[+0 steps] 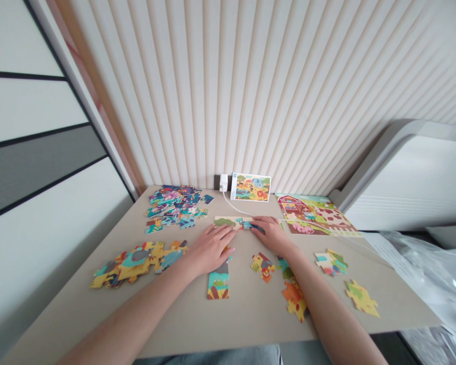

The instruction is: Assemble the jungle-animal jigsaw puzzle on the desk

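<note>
My left hand (214,247) lies over a joined strip of jigsaw pieces (223,221), its fingers stretched out and the thumb apart. My right hand (272,235) rests on the right part of that strip, fingers laid over a blue puzzle piece (246,224). Its underside is hidden. Below my left hand runs a column of puzzle pieces with a green frog (218,285), its upper end covered by the hand. A loose lion piece (265,272) lies between my forearms. Orange and yellow pieces (294,299) sit partly behind my right forearm.
A picture card (251,187) leans on the wall beside a white charger (223,182), whose cable crosses the table. Dark blue pieces (176,203) and yellow pieces (132,261) are heaped left. A farm puzzle (313,215) lies back right; loose pieces (360,297) lie in front of it.
</note>
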The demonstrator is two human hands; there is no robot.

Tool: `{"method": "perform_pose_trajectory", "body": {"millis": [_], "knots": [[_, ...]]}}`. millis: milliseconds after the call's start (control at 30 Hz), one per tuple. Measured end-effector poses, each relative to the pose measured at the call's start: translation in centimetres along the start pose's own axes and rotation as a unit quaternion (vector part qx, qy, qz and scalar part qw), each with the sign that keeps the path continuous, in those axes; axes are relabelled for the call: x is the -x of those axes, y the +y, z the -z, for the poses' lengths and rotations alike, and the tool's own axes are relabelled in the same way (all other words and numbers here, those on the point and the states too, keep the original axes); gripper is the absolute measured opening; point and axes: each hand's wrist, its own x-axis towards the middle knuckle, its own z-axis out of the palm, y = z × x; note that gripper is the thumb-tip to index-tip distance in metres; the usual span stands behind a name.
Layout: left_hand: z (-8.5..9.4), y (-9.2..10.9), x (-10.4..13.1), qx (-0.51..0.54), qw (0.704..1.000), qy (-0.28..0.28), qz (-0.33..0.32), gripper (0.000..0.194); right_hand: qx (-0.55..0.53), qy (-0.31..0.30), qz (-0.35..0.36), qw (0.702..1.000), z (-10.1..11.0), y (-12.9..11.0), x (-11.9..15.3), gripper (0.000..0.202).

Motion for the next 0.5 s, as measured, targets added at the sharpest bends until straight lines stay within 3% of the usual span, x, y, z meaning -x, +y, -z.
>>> {"method": "perform_pose_trajectory", "body": {"millis": [267,500], "knots": [[0.1,-0.4,0.0,0.006,1.0,-0.008,-0.006,0.051,-0.015,0.029,0.021,0.999,0.8,-0.2,-0.2,0.028],[0.9,-1.3,1.0,0.003,1.0,-0.011,-0.01,0.051,-0.059,-0.033,0.105,0.992,0.9,-1.9,1.0,0.022]]}}
